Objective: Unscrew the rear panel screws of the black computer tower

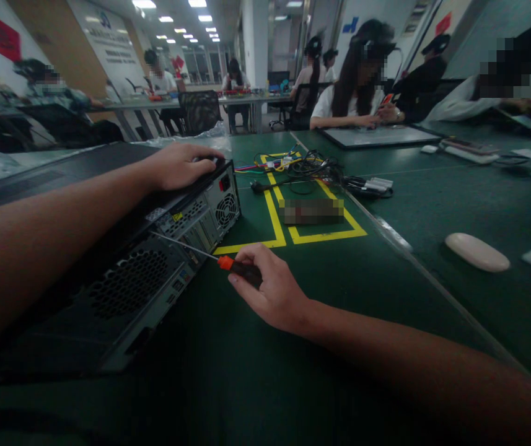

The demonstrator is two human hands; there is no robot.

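A black desktop computer case (181, 229) lies on the left of the green table, its grey rear panel turned toward the right. My left hand (191, 164) rests flat on top of the case near its far rear corner, fingers stretched out. In my right hand (269, 288) is a screwdriver (225, 263) with an orange and dark handle, the fingers wrapped round it. Its long thin shaft reaches left to the upper edge of the rear panel; whether the tip sits in a screw is too small to tell.
Yellow tape (274, 210) marks the table beyond the case, around a blurred-out block (311, 212). Tangled black cables (314, 166) lie behind it. A pale mouse-shaped object (476, 252) sits at right. Across the table, a person (353, 87) sits behind a flat panel (379, 136).
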